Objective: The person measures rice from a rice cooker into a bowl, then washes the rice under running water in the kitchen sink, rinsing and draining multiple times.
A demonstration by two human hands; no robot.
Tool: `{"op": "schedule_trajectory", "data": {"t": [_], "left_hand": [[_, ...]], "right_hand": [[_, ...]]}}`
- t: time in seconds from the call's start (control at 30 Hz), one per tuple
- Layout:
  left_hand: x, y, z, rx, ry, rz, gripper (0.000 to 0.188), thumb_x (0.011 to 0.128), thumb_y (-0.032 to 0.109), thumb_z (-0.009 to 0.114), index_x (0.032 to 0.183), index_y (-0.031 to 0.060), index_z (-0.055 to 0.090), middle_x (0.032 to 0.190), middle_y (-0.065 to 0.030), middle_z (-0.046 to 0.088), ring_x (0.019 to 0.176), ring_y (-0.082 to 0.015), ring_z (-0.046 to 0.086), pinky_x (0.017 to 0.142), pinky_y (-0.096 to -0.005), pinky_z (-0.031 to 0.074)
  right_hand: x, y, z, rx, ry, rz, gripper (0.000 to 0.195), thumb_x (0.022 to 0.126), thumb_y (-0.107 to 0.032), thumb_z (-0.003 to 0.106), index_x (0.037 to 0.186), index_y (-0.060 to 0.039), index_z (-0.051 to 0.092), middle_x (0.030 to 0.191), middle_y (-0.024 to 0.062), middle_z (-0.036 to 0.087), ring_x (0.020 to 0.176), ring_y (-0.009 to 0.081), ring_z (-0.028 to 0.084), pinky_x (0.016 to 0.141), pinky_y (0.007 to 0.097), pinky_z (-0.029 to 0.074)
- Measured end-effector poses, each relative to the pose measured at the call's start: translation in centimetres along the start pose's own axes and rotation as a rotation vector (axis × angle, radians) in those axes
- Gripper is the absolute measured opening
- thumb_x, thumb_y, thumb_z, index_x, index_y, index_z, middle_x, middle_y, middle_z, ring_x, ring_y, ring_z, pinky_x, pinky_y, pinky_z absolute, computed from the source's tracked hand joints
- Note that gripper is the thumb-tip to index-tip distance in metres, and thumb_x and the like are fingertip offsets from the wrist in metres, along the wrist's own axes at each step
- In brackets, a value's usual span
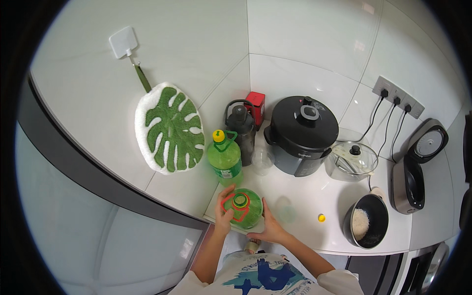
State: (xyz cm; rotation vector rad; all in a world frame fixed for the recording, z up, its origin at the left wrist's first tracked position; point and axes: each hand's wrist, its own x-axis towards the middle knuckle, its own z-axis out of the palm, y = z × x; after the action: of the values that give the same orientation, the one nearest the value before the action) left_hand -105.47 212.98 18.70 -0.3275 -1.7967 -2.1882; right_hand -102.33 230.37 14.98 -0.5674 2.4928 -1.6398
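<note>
A green plastic bottle (253,217) with a red carrying handle and no cap on its neck stands at the counter's near left corner. My left hand (224,212) grips its left side by the red handle, and my right hand (271,226) presses against its right side with the thumb spread toward me. Just behind stands a second green bottle (224,160) with a yellow cap and a green handle. To the right, a small yellow cap (322,218) lies on the counter. Farther right, a dark inner pot (381,221) holds white rice (360,223).
Along the back are a dark jug (240,127), a red box (256,103), a clear cup (262,162), a black Supor electric cooker (304,129) and a glass-lidded container (346,173). An open rice cooker (400,184) stands right, below corded sockets (398,96). A leaf-shaped towel (171,129) hangs left.
</note>
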Motion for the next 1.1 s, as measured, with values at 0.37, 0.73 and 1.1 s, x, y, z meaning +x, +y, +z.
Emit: {"op": "schedule_trajectory", "data": {"t": [0.37, 0.73, 1.1], "left_hand": [[-0.5, -1.2, -0.6, -0.087, -0.029, -0.050, 0.067, 0.079, 0.047, 0.053, 0.120, -0.0050, 0.040, 0.121, -0.0167, 0.048, 0.109, -0.0222, 0.049, 0.093, -0.0329, 0.039], [0.2, -0.6, 0.2, -0.128, 0.051, -0.068, 0.061, 0.082, 0.045, 0.048, 0.117, -0.0055, 0.043, 0.112, -0.0160, 0.053, 0.105, -0.0218, 0.051, 0.092, -0.0337, 0.039], [-1.3, 11.3, 6.7, -0.390, -0.186, -0.061, 0.063, 0.083, 0.047, 0.047, 0.119, -0.0040, 0.038, 0.121, -0.0191, 0.046, 0.109, -0.0238, 0.048, 0.093, -0.0351, 0.039]], "right_hand": [[1.7, 1.5, 2.6, 0.108, 0.043, 0.009, 0.115, 0.052, -0.025, 0.085, 0.136, -0.0019, 0.010, 0.134, 0.0175, 0.032, 0.125, 0.0299, 0.034, 0.101, 0.0388, 0.032], [2.1, 1.8, 2.1, 0.086, 0.091, 0.024, 0.107, 0.051, -0.029, 0.084, 0.134, -0.0025, 0.022, 0.129, 0.0183, 0.039, 0.120, 0.0333, 0.039, 0.100, 0.0397, 0.033], [-5.1, -6.8, -6.8, -0.268, 0.314, -0.186, 0.107, 0.043, -0.041, 0.084, 0.129, -0.0021, 0.034, 0.123, 0.0218, 0.043, 0.113, 0.0391, 0.044, 0.093, 0.0481, 0.039]]}}
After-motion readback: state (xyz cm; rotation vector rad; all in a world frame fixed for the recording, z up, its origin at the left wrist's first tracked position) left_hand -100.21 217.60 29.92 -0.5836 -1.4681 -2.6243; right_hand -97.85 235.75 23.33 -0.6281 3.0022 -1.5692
